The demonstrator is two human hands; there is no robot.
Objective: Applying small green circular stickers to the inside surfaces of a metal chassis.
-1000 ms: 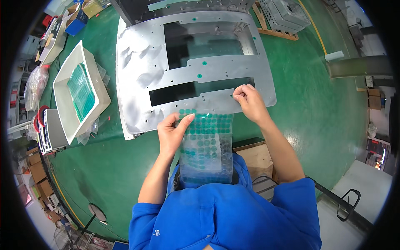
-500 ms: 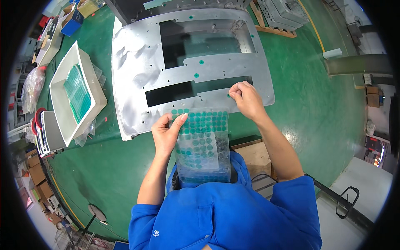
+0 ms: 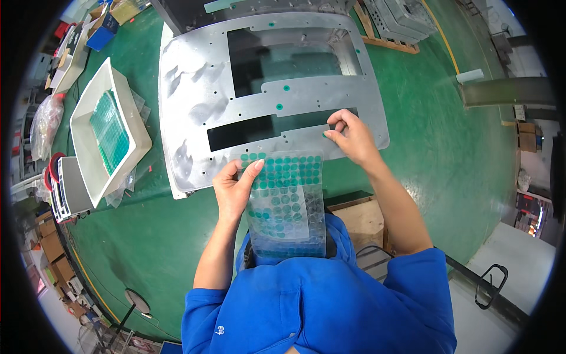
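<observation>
My left hand (image 3: 234, 184) pinches the upper left edge of a clear sheet of round green stickers (image 3: 287, 171), thumb on top. The sheet hangs down in front of my body, with several rows of dots gone from its middle. Over the front right part of a large silver metal panel (image 3: 219, 109), my right hand (image 3: 354, 140) has its thumb and index finger apart. A small green sticker (image 3: 325, 135) shows at the thumb tip; whether the panel or the thumb carries it I cannot tell. Other green dots (image 3: 279, 107) sit on the panel near its cut-outs.
On the left, a white bin (image 3: 137, 152) holds more green sticker sheets (image 3: 109, 133). A dark metal part (image 3: 194, 15) stands behind the panel. A wooden box (image 3: 364, 223) is under its front right edge. Grey metal boxes (image 3: 401, 20) rest on a pallet at the far right.
The thumb and index finger of my right hand have spread apart at the same place on the panel. My left hand with the sheet has shifted very slightly to the left.
</observation>
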